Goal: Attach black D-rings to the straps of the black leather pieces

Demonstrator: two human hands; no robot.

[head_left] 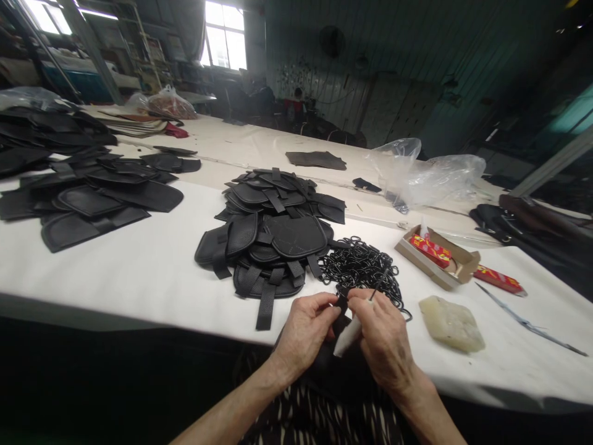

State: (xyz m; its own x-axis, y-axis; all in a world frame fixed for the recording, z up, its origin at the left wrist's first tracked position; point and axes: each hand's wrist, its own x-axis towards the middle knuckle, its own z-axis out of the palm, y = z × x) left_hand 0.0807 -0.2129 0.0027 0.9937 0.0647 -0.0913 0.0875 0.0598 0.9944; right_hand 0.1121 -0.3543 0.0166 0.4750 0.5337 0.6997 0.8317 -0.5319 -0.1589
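At the table's front edge, my left hand point(306, 334) pinches a black leather strap point(341, 303) between thumb and fingers. My right hand point(382, 334) is closed around an awl-like tool with a white wrapped handle point(347, 337); its thin dark shaft points up and to the right. The right fingertips also meet the strap, and their exact hold there is hidden. Just beyond my hands lies a heap of black metal rings point(359, 262). To its left rises a pile of black leather pieces point(296, 235) with stitched edges and short straps.
A cardboard box point(442, 279) with red packets stands at the right, near a pale yellowish block point(451, 324) and a long thin blade point(528, 322). More black leather pieces point(97, 198) lie at the left. Farther back are clear plastic bags point(440, 176) and a dark leather scrap point(315, 160).
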